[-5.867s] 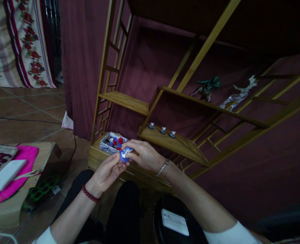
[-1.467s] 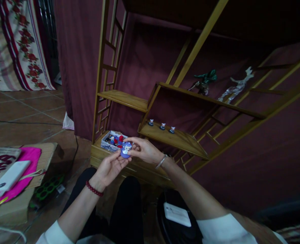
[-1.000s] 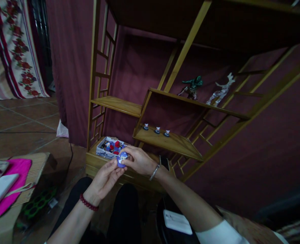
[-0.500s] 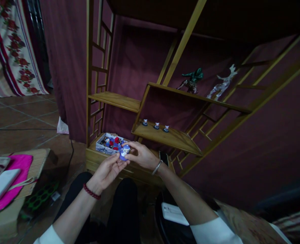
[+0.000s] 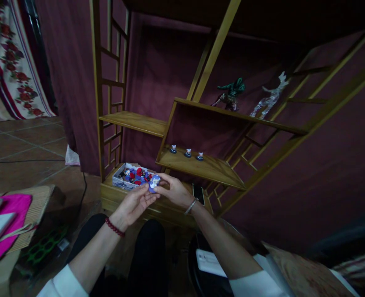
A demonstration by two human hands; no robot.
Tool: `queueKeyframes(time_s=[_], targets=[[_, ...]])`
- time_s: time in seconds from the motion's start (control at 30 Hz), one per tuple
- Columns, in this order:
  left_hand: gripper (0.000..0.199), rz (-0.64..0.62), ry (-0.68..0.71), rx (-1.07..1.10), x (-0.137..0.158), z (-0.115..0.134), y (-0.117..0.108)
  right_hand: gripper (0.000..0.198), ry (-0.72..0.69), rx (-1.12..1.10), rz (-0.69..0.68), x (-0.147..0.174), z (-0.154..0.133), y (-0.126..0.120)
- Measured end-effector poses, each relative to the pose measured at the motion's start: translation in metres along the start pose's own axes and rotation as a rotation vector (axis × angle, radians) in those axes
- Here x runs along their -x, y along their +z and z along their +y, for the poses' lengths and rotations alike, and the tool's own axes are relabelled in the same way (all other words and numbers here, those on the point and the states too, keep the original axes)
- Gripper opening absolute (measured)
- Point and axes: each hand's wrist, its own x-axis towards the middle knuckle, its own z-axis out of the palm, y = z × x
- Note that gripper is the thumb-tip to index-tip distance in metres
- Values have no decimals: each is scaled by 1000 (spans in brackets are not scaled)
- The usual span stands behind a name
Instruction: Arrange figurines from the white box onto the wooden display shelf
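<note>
A small purple-and-white figurine is held between my two hands, in front of the shelf unit. My left hand grips its lower left side with thumb and fingertips, palm turned up. From the right, the thumb and fingers of my right hand pinch it. Just behind my hands, an open box holds several red, purple and black little pieces. On the small middle shelf, three small figurines with dark bases stand in a row.
The wooden shelf unit fills the middle. A green figure and a clear deer-like figure stand on its upper right shelf. A dark phone lies low by my right wrist. A table with a pink item is at left.
The figurine stays in both hands and has turned slightly, its face tilting more to the right. The view has shifted a little, with the shelf unit moving left.
</note>
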Motion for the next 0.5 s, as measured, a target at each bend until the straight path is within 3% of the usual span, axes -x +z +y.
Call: queueKeyframes(time_s=[0.33,0.5], targets=[[4,43,-50,36,-32,-10,18,46,21,-154,20,4,22,-22],[3,-10,-64,-4,-53,-12,22,48,28,-146,97,0,39,-32]])
